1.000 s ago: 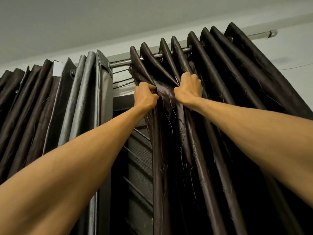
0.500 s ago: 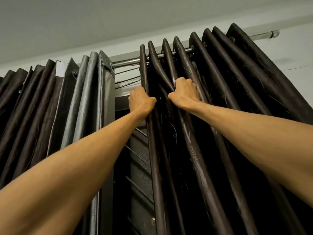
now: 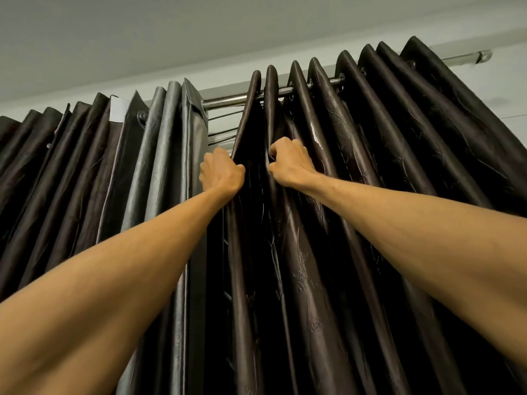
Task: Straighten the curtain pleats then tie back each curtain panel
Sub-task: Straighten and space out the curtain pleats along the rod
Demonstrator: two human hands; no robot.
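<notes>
"Checking in: how far are you?"

"Early, I reckon. Your left hand (image 3: 222, 172) and right hand (image 3: 288, 162) both clutch the curtain panel (image 3: 399, 143) right of centre; nothing tied back yet."

There is 1 view, worn on the person's head and tilted steeply upward, so the ceiling (image 3: 142, 32) fills the top and the curtain rod (image 3: 225, 97) crosses the far upper part. It sits near the left curtain panel (image 3: 85, 166) and right curtain panel (image 3: 399, 166). Both forearms run from the near bottom corners to the left hand (image 3: 221, 173) and right hand (image 3: 289, 163) at centre.
</notes>
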